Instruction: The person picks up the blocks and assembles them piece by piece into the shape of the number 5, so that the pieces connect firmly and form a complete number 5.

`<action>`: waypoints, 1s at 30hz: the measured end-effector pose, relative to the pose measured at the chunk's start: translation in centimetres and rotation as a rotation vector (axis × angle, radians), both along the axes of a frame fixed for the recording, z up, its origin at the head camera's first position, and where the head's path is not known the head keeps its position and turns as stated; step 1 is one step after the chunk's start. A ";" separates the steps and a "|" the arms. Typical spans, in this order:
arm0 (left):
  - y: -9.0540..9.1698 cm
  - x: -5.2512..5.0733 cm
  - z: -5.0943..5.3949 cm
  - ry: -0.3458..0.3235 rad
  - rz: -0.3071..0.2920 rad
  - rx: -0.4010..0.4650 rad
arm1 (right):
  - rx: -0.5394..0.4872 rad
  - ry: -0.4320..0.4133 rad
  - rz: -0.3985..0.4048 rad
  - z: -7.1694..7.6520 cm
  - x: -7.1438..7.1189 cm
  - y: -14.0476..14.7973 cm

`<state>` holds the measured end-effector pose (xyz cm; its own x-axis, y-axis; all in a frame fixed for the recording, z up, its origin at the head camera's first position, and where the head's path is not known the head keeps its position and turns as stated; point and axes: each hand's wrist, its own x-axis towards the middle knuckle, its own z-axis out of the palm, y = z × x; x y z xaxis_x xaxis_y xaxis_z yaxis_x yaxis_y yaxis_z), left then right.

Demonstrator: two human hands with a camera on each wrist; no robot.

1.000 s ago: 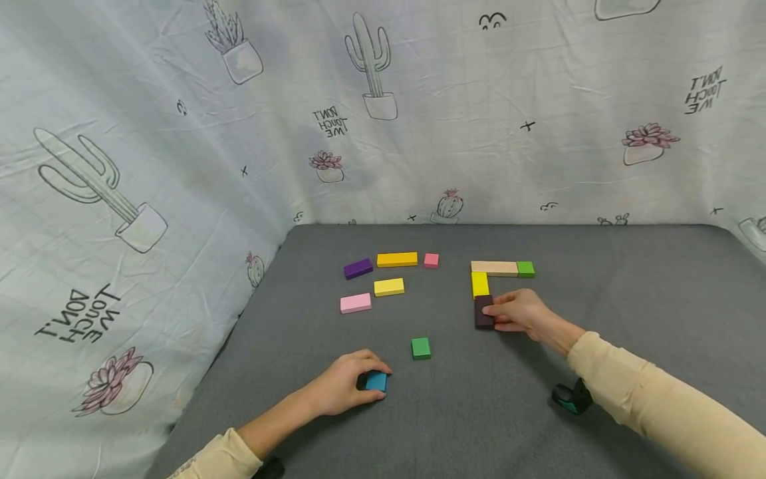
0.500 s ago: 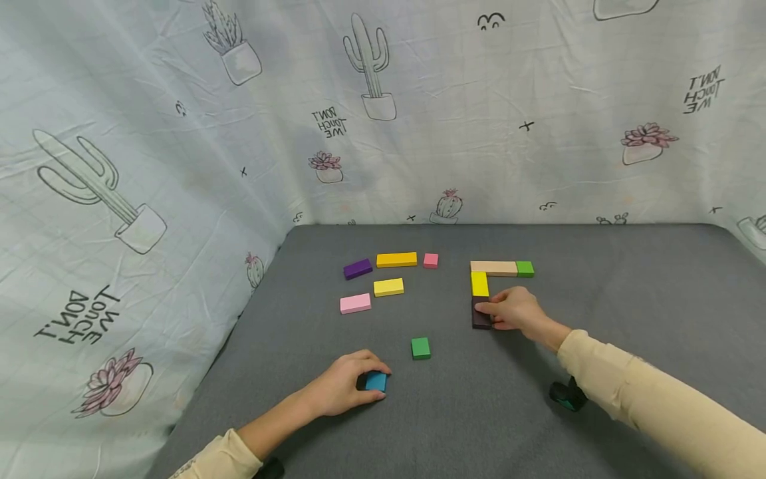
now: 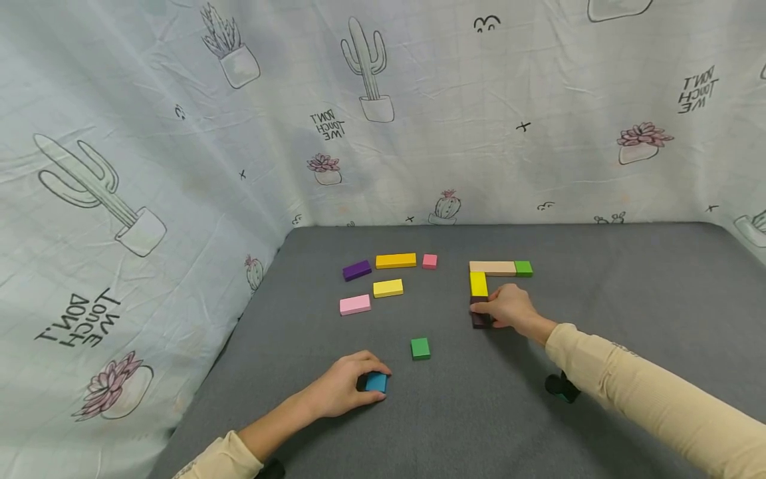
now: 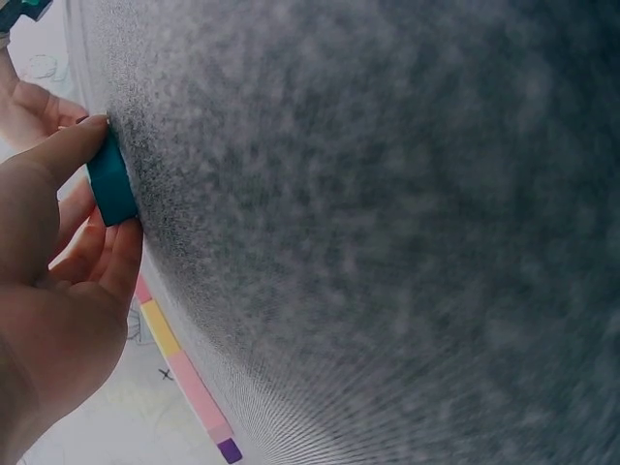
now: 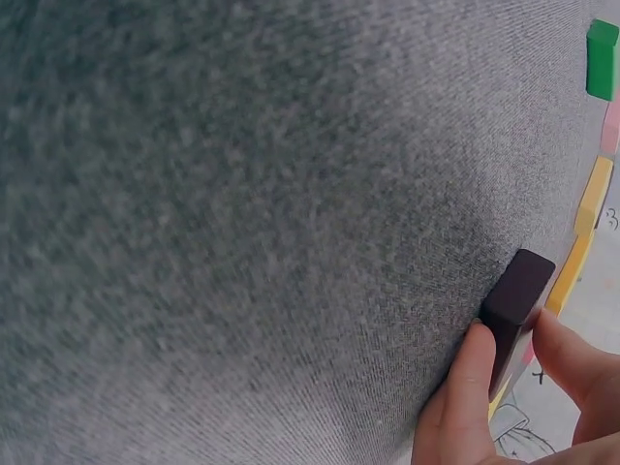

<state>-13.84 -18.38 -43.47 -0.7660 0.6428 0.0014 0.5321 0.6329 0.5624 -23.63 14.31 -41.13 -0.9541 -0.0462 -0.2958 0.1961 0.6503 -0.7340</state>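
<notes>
My right hand pinches a dark brown block lying on the table, its far end against a bright yellow block. Beyond the yellow block lies a beige block, with a light green block at its right end. At the front left, my left hand holds a blue block between thumb and fingers, down at the table. In the left wrist view that blue block shows its side between the fingertips.
Apart on the grey table lie a green block, a pink block, a pale yellow block, a purple block, an orange-yellow block and a small coral block. A printed curtain stands behind.
My right hand has slid the dark brown block slightly left, into line with the yellow block. My left hand and its blue block have stayed in place.
</notes>
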 end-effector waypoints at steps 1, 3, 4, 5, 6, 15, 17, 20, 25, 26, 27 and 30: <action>0.0 0.0 0.0 0.000 -0.001 0.000 | -0.002 -0.001 0.000 0.0 0.0 0.0; 0.0 0.0 -0.1 0.003 -0.003 0.002 | -0.005 -0.003 -0.003 0.0 0.0 0.0; 0.0 0.0 -0.1 0.000 -0.002 0.002 | -0.005 -0.004 -0.004 0.0 0.0 0.0; 0.0 0.0 -0.1 -0.002 -0.002 0.002 | -0.006 -0.004 -0.004 0.0 0.0 0.0; 0.0 0.0 -0.1 -0.004 0.000 0.001 | -0.007 -0.004 -0.005 0.0 0.0 0.0; -0.1 -0.1 -0.1 -0.024 0.010 -0.006 | -0.012 0.001 0.017 0.1 0.0 0.3; -0.1 -0.1 -0.1 -0.021 0.006 -0.009 | -0.010 -0.005 0.021 0.1 0.0 0.4; 0.0 -0.1 0.0 -0.022 0.008 -0.012 | -0.009 -0.015 0.024 0.2 0.0 0.5; 0.0 -0.1 -0.1 -0.020 0.014 -0.018 | -0.004 -0.011 0.035 0.2 0.1 0.6; 0.0 -0.1 -0.1 -0.020 0.014 -0.019 | -0.002 -0.009 0.035 0.2 0.1 0.6; 0.0 -0.1 -0.1 -0.020 0.016 -0.021 | 0.000 -0.007 0.035 0.2 0.1 0.6; 0.0 -0.1 -0.1 -0.024 0.019 -0.027 | 0.003 -0.003 0.032 0.2 0.1 0.6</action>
<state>-13.98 -18.39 -43.60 -0.7774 0.6280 -0.0339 0.5069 0.6575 0.5575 -23.51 14.86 -40.95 -0.9512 -0.0756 -0.2990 0.1777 0.6583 -0.7315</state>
